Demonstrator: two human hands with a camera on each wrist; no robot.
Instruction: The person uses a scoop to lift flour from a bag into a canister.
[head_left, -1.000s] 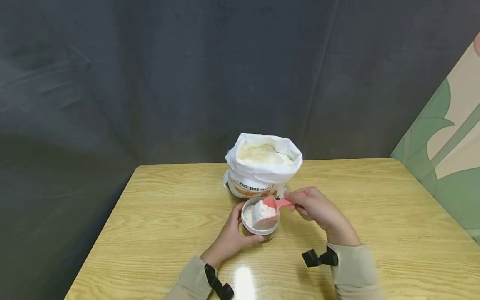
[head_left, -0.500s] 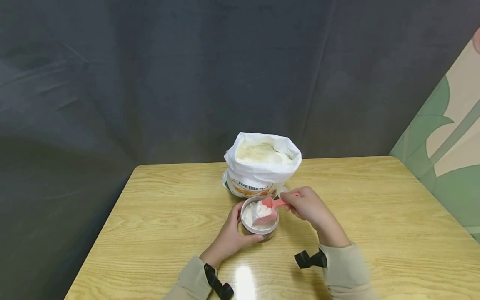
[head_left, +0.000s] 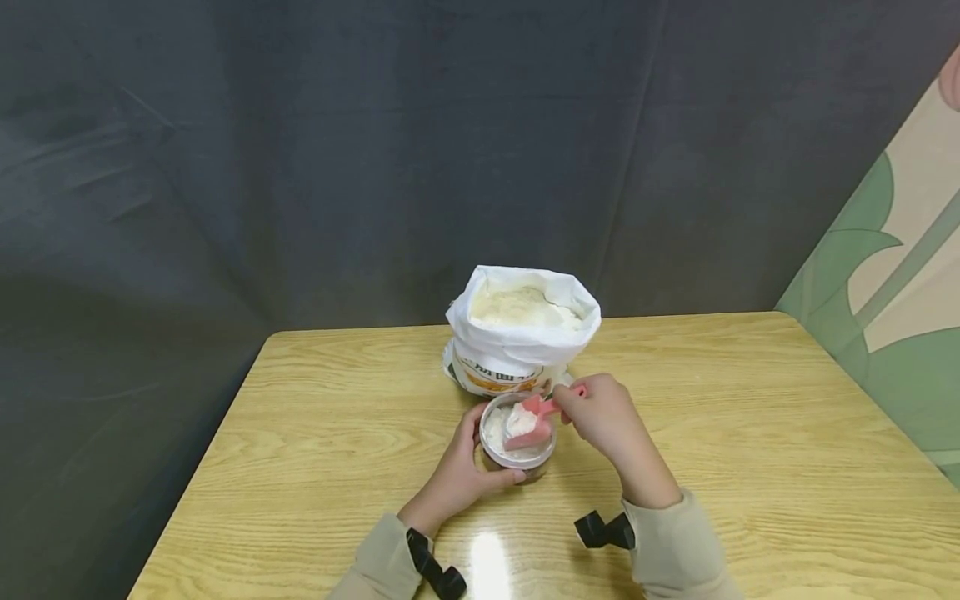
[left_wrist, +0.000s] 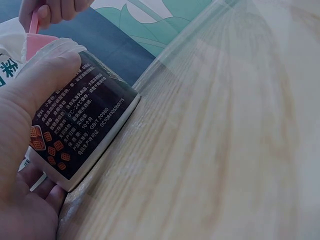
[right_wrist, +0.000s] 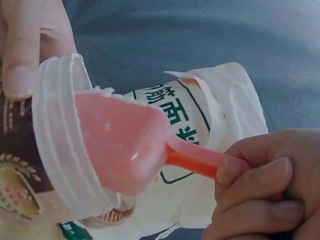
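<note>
My left hand (head_left: 463, 477) grips a round plastic jar (left_wrist: 87, 110) with a dark printed label, thumb on the near side and fingers round the left. The jar stands on the table with white powder inside. My right hand (head_left: 602, 419) pinches the handle of a pink scoop (right_wrist: 127, 145). White powder lies in the scoop, whose bowl tilts into the jar's mouth, its tip inside the rim. Right behind the jar stands an open white bag (head_left: 517, 346) of pale powder, its top rolled down.
The wooden table (head_left: 337, 433) reaches back to a dark cloth (head_left: 450, 150). A wall panel (head_left: 900, 275) with green leaf shapes borders the right side. Black wrist mounts (head_left: 437, 567) sit on both beige sleeves.
My right hand has moved slightly left, and the scoop has come further over the jar and tipped down into its mouth. My left hand keeps its hold on the jar.
</note>
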